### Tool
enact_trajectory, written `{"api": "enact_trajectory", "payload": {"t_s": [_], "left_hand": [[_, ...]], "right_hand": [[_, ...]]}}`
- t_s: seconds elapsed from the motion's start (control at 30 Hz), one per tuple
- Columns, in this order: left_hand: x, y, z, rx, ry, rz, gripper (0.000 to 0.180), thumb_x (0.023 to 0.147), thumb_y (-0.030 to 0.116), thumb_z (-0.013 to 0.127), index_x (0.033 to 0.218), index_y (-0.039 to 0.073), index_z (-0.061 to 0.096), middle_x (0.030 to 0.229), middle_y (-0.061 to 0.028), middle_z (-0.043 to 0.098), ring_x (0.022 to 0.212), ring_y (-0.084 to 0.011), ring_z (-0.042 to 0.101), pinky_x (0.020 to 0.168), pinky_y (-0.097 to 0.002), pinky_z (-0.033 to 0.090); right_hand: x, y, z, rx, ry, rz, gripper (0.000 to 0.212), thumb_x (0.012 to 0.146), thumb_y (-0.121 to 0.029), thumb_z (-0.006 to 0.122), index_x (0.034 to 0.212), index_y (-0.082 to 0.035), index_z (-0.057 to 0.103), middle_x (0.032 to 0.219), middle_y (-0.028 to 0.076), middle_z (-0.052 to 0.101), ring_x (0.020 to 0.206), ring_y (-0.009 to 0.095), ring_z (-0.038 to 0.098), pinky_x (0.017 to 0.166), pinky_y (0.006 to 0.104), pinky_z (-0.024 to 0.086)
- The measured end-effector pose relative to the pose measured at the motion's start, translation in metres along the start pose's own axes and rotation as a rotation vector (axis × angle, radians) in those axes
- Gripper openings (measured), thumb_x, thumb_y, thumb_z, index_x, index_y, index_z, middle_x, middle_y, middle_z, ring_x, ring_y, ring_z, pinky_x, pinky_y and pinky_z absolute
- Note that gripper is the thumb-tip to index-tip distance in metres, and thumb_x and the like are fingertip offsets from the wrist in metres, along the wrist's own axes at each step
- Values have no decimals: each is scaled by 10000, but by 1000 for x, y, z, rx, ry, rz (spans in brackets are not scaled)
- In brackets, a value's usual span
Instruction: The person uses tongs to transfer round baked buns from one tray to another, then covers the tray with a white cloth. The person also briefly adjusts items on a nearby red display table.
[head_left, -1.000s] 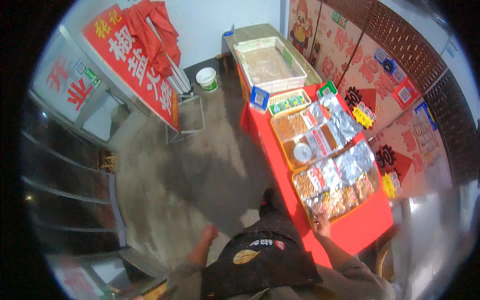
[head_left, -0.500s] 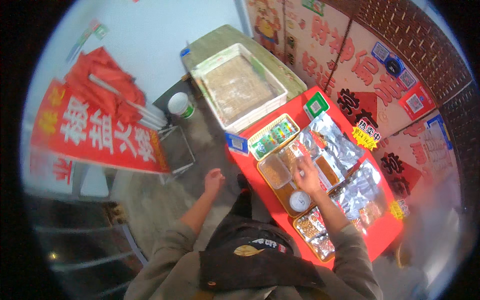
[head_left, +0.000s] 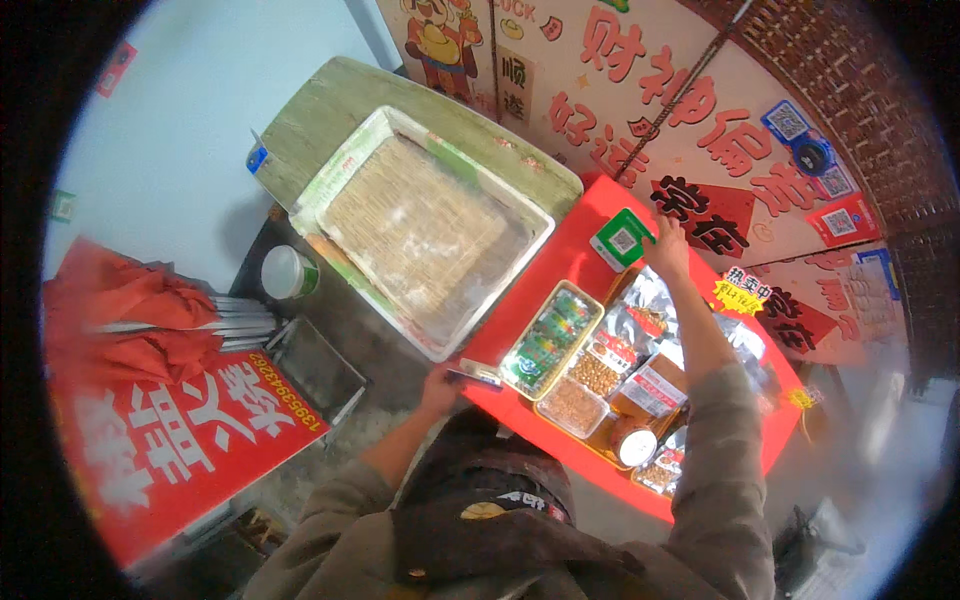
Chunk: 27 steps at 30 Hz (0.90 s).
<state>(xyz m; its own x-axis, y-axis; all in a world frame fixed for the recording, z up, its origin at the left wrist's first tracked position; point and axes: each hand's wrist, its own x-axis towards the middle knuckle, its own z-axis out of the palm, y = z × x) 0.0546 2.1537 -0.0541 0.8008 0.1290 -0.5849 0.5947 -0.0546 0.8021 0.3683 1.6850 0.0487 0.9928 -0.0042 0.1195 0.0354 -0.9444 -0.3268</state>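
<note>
My right hand (head_left: 668, 250) reaches to the far corner of the red-covered table (head_left: 690, 492). Its fingers close on the right edge of a green card with a square code (head_left: 622, 240). My left hand (head_left: 437, 390) is at the table's near left corner, its fingers closed at the end of a small blue-edged sign (head_left: 476, 376), seen almost edge-on. Between my hands lie a basket of green packets (head_left: 552, 338), a clear box of brown grains (head_left: 572, 406), a bag of nuts (head_left: 598, 375), a flat brown packet (head_left: 652, 392) and a round white-lidded tub (head_left: 635, 446).
Left of the table, a large white crate (head_left: 545, 235) with a woven mat rests on a greenish board (head_left: 300, 120). A white bucket (head_left: 288, 272) stands beyond my left hand. A red banner (head_left: 190, 440) fills the left. A printed folding screen (head_left: 600, 100) rises behind the table.
My right hand has gone from the packets to the green card at the far corner. My left hand has risen to the small sign. The view has shifted, with the crate appearing larger.
</note>
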Motion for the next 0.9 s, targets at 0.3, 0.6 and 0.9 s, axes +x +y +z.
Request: {"api": "enact_trajectory", "payload": {"t_s": [0.3, 0.6, 0.9], "left_hand": [[-16, -15, -37, 263, -283, 118, 54, 925, 29, 677, 973, 55, 673, 950, -26, 693, 924, -145, 638, 834, -305, 523], [-40, -24, 13, -6, -252, -64, 145, 887, -31, 701, 1001, 48, 661, 970, -31, 687, 980, -116, 655, 862, -289, 527], [-21, -44, 27, 125, -182, 105, 182, 851, -86, 689, 977, 45, 676, 991, -42, 693, 986, -148, 655, 878, -312, 535]], "right_hand": [[54, 19, 36, 374, -436, 145, 355, 900, -99, 700, 1245, -38, 645, 1116, 219, 716, 1094, 364, 689, 954, 432, 527], [99, 22, 52, 251, -346, 15, 524, 872, -120, 720, 1370, -66, 569, 1250, 238, 664, 1204, 399, 625, 1013, 460, 499], [12, -42, 48, 177, 177, -87, 519, 799, -155, 773, 1268, -40, 582, 1220, 242, 579, 1152, 431, 573, 940, 512, 504]]}}
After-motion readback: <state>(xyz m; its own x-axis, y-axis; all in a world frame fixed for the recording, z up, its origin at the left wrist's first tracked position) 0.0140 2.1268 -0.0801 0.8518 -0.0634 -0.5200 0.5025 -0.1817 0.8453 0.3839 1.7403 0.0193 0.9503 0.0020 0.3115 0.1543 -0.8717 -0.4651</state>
